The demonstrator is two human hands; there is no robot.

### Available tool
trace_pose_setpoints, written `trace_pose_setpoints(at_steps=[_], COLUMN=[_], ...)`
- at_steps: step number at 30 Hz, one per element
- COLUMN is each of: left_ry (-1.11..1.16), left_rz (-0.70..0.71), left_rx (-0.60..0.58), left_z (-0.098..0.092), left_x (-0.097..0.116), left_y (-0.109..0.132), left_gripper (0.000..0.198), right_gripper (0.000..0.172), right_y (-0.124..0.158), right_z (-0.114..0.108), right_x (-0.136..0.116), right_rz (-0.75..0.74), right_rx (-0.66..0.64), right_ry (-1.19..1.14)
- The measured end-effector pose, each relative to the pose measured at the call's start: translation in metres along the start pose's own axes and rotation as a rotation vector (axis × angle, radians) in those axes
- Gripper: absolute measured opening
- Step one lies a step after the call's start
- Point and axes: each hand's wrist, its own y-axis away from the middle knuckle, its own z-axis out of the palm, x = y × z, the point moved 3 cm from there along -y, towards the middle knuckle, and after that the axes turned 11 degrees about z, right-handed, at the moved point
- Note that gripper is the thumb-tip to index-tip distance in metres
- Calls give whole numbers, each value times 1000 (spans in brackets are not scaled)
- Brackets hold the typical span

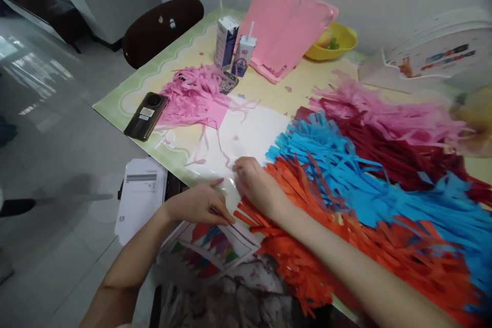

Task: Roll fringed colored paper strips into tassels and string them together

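Note:
My left hand [203, 202] is at the table's front edge, its fingertips closed on the edge of a sheet with a colourful printed pattern [207, 247]. One finger of that hand points out over the table. Close by, my right hand [255, 184] is curled over a white sheet [251, 130], and what its fingertips hold is hidden. A thin pink paper strip [222, 148] runs down to those fingertips from a bunch of pink fringed paper [192, 95]. Orange fringed paper [303, 195] lies under and beside my right forearm, with blue fringed paper [326, 159] behind it.
Dark red [380, 146] and more pink fringe [388, 105] lie at right. A phone [146, 115] rests on the left edge. Behind stand two drink cartons [226, 43], a pink folding case [284, 25], a yellow bowl [342, 48] and a white holder [395, 77]. A chair [161, 28] is beyond.

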Motion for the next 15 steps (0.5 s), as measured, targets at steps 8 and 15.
trace_pose_setpoints(at_steps=[8,15], left_ry=[17,33], left_rz=[9,-1], left_rx=[15,2], left_z=[1,2], left_x=[-2,-4], left_y=[1,0], left_gripper=[13,13], right_gripper=[14,26], right_y=[11,-23], right_z=[10,2], right_x=[-6,-5], right_rz=[-92,-70], right_rx=[-7,25], right_ry=[52,23])
